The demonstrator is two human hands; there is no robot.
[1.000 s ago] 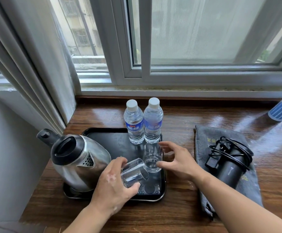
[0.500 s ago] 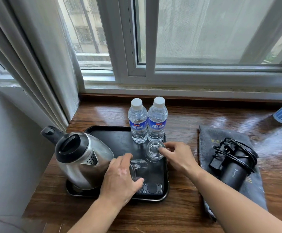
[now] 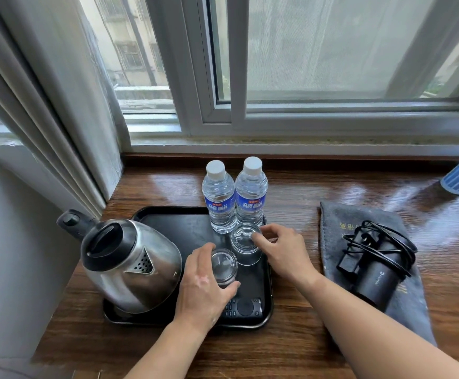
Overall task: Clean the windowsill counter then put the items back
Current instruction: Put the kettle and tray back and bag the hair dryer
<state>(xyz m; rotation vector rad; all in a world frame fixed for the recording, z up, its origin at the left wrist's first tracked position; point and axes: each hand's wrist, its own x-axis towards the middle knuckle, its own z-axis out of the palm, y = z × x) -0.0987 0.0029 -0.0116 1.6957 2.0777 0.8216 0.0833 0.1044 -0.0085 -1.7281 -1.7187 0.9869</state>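
Gripping the near glass [image 3: 224,265] from its left, the left hand [image 3: 203,288] curls round it at the center of the frame. The right hand [image 3: 284,251] pinches the far glass [image 3: 244,243] from the right, fingertips on its top. Both glasses stand side by side on the black tray [image 3: 173,225], just below 2 water bottles [image 3: 218,198], with the kettle [image 3: 130,263] at their left.

Quick tally here: two water bottles [image 3: 218,199] [image 3: 251,195], two glasses [image 3: 224,266] [image 3: 246,242], one steel kettle [image 3: 130,263], one black tray [image 3: 184,228], one remote [image 3: 243,307]. Off to the side, one hair dryer [image 3: 376,280], one grey cloth [image 3: 337,214]. One wooden worktop [image 3: 291,348]. And two hands in play, left [image 3: 203,291] and right [image 3: 283,253].
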